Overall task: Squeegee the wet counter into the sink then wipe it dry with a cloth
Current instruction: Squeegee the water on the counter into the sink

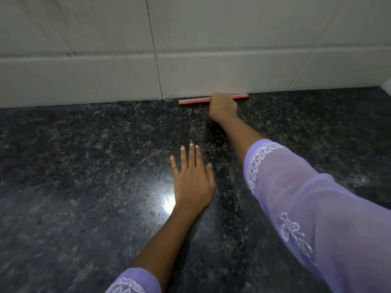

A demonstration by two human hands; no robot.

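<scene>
Reaching to the back of the dark stone surface [84,166], we grip the squeegee [193,101] with our right hand [223,107], fingers curled tight around its handle, the blade lying along the foot of the tiled wall [190,39]. Our left hand [191,180] rests flat on the stone, fingers straight, holding nothing. We judge the squeegeeing barely begun: droplets glint beside the left hand, and neither sink nor cloth is in view.
</scene>
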